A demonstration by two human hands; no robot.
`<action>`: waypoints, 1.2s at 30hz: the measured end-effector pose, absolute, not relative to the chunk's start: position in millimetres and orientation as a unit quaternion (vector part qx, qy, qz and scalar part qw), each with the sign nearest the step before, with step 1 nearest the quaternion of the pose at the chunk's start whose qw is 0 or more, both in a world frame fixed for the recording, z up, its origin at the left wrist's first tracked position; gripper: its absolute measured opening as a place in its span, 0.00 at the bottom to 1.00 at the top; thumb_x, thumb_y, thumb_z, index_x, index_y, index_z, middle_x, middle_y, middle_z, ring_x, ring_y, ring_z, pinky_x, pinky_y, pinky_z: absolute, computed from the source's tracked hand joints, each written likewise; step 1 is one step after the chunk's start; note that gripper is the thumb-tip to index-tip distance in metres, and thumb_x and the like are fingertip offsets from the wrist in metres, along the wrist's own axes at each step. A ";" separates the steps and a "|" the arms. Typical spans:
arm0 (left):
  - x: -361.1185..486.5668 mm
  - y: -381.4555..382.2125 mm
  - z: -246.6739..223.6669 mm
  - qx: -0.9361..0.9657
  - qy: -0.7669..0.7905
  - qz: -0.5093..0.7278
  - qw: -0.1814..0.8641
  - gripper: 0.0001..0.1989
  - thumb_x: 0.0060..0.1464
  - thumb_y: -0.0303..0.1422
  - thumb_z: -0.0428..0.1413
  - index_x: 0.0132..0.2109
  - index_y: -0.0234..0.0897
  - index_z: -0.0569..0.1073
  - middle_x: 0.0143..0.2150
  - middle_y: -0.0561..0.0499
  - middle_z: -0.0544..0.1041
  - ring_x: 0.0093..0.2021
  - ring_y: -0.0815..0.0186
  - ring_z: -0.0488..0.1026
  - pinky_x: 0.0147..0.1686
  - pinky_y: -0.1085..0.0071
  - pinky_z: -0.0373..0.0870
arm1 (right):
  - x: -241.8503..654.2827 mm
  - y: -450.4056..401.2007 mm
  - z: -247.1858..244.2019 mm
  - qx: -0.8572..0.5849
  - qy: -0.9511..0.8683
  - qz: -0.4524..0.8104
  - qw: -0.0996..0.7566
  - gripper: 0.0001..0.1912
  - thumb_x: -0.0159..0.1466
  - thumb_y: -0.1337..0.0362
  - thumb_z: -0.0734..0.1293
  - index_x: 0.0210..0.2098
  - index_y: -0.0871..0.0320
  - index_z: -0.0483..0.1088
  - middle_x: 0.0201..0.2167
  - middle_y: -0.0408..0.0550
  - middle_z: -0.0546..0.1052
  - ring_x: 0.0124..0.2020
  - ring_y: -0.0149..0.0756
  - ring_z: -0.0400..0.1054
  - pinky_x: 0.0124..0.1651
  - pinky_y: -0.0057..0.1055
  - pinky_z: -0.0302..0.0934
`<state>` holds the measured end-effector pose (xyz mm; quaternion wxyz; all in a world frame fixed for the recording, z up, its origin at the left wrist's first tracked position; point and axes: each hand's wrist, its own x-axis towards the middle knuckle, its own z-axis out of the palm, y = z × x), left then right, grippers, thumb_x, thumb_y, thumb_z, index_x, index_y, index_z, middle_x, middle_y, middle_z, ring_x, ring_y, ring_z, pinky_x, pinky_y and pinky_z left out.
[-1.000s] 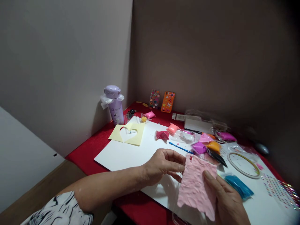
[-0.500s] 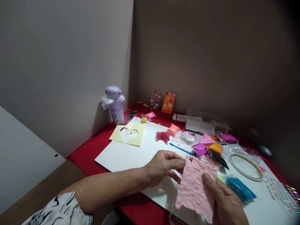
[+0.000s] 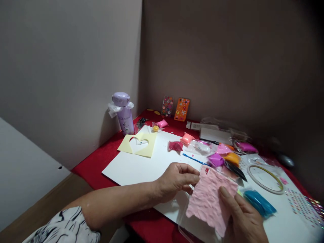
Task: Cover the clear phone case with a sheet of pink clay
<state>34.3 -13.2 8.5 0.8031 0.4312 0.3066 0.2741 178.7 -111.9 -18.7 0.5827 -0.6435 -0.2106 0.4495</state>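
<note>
A clear phone case [image 3: 186,224] is held over the near edge of the white board, with a bumpy layer of pink clay [image 3: 209,202] covering most of it. The case's lower end shows bare, and a small hole opens in the clay near the top left corner. My left hand [image 3: 174,180] pinches the upper left edge of the case. On the right side, my right hand [image 3: 241,214] grips case and clay, its thumb lying on the clay and its other fingers partly hidden behind.
Yellow paper [image 3: 138,152] with a heart cutout lies on the white board [image 3: 162,157]. Beyond are a blue tool [image 3: 194,159], several clay packets, a hoop [image 3: 265,192], a purple bottle [image 3: 124,118] and an orange phone case [image 3: 182,109]. A teal packet [image 3: 259,203] sits right of my right hand.
The clay-covered case has tilted slightly, its lower end shifting left. Both hands keep their hold on it.
</note>
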 end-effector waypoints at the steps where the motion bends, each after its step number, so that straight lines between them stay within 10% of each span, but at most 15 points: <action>1: 34.9 -13.3 8.2 0.432 0.312 0.276 0.800 0.14 0.35 0.35 0.65 0.30 0.31 0.73 0.26 0.52 0.70 0.26 0.72 0.67 0.27 0.74 0.63 | 176.9 -111.5 -16.9 -0.648 -0.212 0.444 0.582 0.24 0.43 0.48 0.74 0.18 0.57 0.61 0.14 0.38 0.62 0.16 0.25 0.54 0.17 0.23 0.54; 12: 34.5 -14.8 3.4 0.443 0.299 0.288 0.795 0.14 0.41 0.38 0.62 0.29 0.30 0.72 0.27 0.52 0.69 0.27 0.73 0.65 0.28 0.74 0.61 | 173.8 -108.4 -13.5 -0.628 -0.195 0.483 0.578 0.25 0.46 0.49 0.73 0.36 0.60 0.71 0.31 0.49 0.75 0.34 0.38 0.69 0.33 0.27 0.66; 36: 34.7 -13.5 3.9 0.468 0.333 0.291 0.765 0.17 0.40 0.41 0.64 0.29 0.31 0.70 0.26 0.54 0.68 0.26 0.73 0.63 0.25 0.75 0.59 | 176.6 -109.0 -23.3 -0.640 -0.245 0.463 0.563 0.20 0.47 0.48 0.72 0.24 0.58 0.66 0.23 0.43 0.71 0.27 0.32 0.64 0.29 0.26 0.63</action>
